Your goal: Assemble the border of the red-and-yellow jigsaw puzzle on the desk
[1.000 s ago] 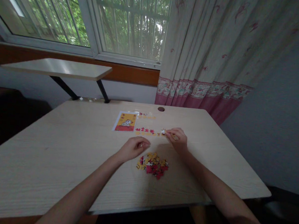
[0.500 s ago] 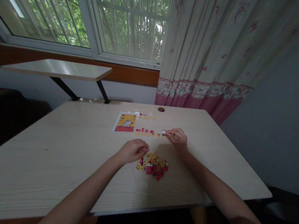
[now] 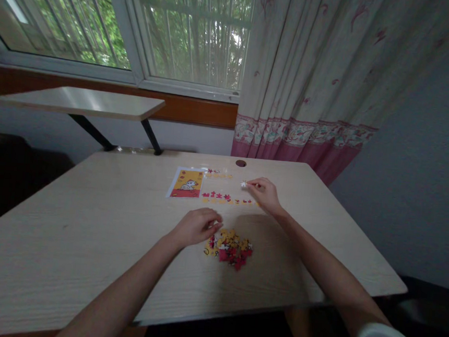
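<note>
Between the thumb and fingertips of my right hand (image 3: 264,193) is a white jigsaw piece (image 3: 244,184) with dark markings, over the far part of the table. My left hand (image 3: 199,226) has its fingers curled together just beyond and left of a pile of jigsaw pieces (image 3: 233,250); whether something is pinched in it is hidden. The pile mixes red, yellow and white pieces. Several red pieces (image 3: 216,195) lie in a row, with a row of yellow pieces (image 3: 225,201) just below. Farther back is another short group of pieces (image 3: 218,176).
A picture card (image 3: 186,184) with a white animal on yellow and red lies left of the rows. The pale table (image 3: 104,231) has a round cable hole (image 3: 241,163) at its back edge. A raised shelf (image 3: 92,102) stands at the back left; a curtain (image 3: 301,138) hangs behind.
My right hand has moved away from me and slightly left, carrying the white jigsaw piece from beside the rows to farther back. The left hand stays nearly still by the pile.
</note>
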Available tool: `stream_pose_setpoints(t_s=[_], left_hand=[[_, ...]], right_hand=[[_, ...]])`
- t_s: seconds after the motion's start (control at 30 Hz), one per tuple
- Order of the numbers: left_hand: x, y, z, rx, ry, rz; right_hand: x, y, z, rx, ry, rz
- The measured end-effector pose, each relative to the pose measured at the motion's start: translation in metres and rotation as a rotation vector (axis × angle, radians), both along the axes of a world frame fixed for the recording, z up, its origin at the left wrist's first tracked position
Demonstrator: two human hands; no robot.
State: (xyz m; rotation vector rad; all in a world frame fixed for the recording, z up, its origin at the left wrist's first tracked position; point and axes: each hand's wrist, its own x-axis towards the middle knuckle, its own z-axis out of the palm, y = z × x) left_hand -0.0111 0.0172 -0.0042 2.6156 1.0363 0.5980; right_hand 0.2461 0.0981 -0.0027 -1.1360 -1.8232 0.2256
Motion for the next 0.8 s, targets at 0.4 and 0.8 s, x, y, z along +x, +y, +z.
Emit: stream_pose_setpoints(t_s=[0.4, 0.8], left_hand=[[0.0, -0.002, 0.003, -0.007, 0.024, 0.001], [0.0, -0.002, 0.004, 0.015, 0.016, 0.006]], right_hand=[[-0.015, 0.086, -0.02, -0.479, -0.13, -0.219], [-0.018, 0.087, -0.025, -0.496, -0.21, -0.256]])
